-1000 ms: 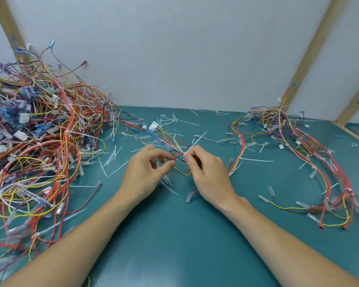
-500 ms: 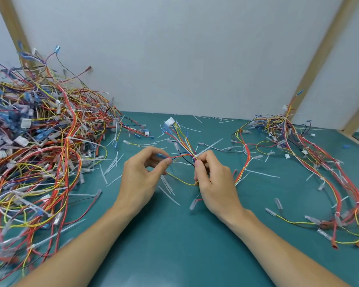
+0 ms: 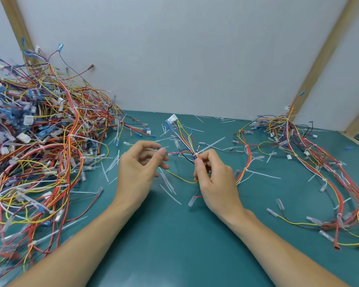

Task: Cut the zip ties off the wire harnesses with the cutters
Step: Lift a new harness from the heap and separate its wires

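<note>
My right hand [image 3: 214, 181] pinches a harness [image 3: 187, 146] between thumb and forefinger, right at a white zip tie [image 3: 195, 155] that binds its wires. Above those fingertips the wires fan up and away to a white connector [image 3: 172, 118], which stands off the table [image 3: 174, 235]. A yellow wire [image 3: 180, 179] loops under my right fingers and back toward my left hand [image 3: 139, 170]. My left thumb and forefinger pinch a thin wire end with a blue tip [image 3: 159, 148], just left of the tie; the other left fingers curl loosely beneath. A red wire runs between the two pinches. I see no cutters in either hand. Below and between my fingers lie cut ties [image 3: 168, 185], scattered on the green surface, and more spread beyond the connector. Well left of my left hand sits a big tangled pile [image 3: 39, 154] of harnesses. Well right of my right hand lies a smaller bundle [image 3: 311, 158], its red wires trailing toward me
</note>
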Demonstrator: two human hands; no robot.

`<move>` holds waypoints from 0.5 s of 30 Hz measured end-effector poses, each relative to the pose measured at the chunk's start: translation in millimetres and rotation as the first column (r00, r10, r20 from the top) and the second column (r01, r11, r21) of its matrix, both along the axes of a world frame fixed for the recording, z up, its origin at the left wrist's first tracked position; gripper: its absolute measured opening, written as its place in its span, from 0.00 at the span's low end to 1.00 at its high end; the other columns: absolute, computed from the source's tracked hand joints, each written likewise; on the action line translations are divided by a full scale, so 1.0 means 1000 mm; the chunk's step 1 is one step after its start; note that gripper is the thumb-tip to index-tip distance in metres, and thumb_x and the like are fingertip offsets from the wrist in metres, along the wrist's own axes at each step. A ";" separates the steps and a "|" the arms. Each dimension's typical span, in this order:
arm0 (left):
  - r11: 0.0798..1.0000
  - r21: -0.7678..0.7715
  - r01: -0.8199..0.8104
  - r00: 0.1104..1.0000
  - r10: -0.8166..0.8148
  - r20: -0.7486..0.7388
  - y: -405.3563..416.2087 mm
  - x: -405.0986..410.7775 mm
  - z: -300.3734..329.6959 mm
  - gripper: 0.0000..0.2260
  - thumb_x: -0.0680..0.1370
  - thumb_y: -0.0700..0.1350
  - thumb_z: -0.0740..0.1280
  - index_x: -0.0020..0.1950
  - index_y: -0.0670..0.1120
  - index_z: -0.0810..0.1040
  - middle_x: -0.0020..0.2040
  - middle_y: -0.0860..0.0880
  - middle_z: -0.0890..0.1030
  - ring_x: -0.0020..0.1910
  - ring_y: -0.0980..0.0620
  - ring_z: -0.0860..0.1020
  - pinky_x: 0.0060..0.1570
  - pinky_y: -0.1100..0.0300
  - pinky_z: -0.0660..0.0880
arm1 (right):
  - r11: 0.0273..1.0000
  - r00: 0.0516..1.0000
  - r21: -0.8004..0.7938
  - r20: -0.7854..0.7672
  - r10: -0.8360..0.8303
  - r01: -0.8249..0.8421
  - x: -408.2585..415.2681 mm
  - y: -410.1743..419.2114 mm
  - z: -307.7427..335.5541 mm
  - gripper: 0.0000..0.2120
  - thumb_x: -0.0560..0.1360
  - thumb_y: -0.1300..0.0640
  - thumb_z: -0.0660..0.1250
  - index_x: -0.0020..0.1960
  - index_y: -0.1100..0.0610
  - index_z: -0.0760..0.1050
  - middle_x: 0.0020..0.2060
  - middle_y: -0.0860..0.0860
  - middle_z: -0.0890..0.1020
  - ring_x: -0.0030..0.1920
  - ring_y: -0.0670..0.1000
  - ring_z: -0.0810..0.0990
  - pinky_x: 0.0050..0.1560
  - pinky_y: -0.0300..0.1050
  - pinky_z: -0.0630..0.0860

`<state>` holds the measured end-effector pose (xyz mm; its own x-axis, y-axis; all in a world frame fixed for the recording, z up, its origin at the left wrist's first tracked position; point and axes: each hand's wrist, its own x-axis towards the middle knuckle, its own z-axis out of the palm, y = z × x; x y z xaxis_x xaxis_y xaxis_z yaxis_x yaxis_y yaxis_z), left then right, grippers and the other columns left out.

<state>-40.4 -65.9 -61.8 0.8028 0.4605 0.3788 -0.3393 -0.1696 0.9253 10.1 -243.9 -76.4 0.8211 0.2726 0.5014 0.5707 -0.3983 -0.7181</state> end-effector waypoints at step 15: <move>0.955 0.273 0.113 0.993 -0.104 -0.047 -0.014 -0.006 -0.001 0.04 0.78 0.43 0.73 0.46 0.51 0.86 0.45 0.57 0.86 0.49 0.57 0.83 0.51 0.68 0.74 | 1.000 0.999 -0.024 0.037 -0.002 0.003 -0.001 0.001 0.001 0.07 0.83 0.51 0.62 0.47 0.50 0.71 0.35 0.42 0.81 0.39 0.48 0.82 0.45 0.56 0.77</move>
